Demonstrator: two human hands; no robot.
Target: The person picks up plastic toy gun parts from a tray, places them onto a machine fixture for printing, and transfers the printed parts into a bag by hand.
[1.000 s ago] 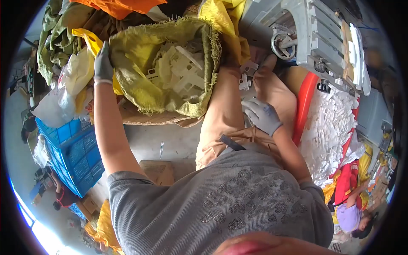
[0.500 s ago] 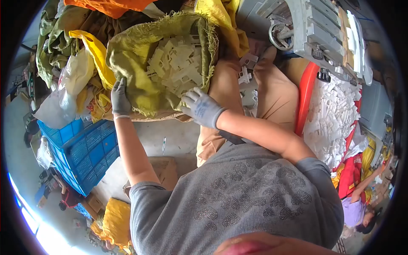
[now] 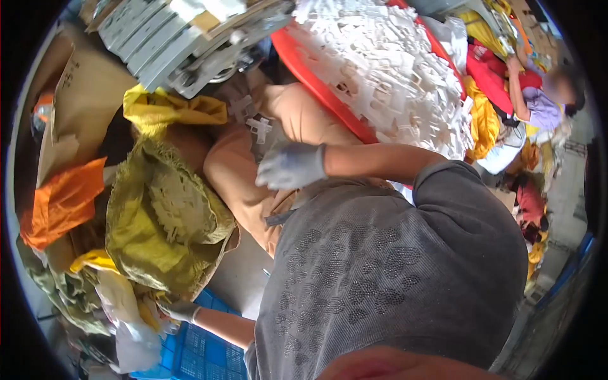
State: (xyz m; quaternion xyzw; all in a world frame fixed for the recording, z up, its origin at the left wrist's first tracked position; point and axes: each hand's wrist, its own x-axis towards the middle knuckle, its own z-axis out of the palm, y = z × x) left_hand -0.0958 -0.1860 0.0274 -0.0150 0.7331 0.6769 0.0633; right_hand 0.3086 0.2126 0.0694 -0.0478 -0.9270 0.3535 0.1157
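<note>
My right hand (image 3: 288, 166), in a grey glove, is above my lap, blurred, fingers loosely apart with nothing visible in them. Just beyond it, white gun-shaped plastic pieces (image 3: 259, 128) lie between my legs. My left hand (image 3: 180, 310), also gloved, is at the lower edge of the olive-yellow woven sack (image 3: 136, 237); its fingertips are partly hidden, and I cannot tell whether they grip the sack. Inside the open sack lie many pale plastic pieces (image 3: 180, 206). A red-rimmed container (image 3: 316, 85) heaped with white plastic pieces (image 3: 386, 69) stands to my right.
A grey machine or stand (image 3: 190, 57) is ahead of me. A blue crate (image 3: 209, 354) stands below my left arm. Around the sack are a yellow bag (image 3: 171, 111), orange cloth (image 3: 63, 202) and cardboard (image 3: 82, 107). Another person (image 3: 541, 107) sits at the far right.
My view has swung right, bringing the red-rimmed container to the middle. My right hand has left the sack's rim and is over my lap. My left hand stays near the sack's edge.
</note>
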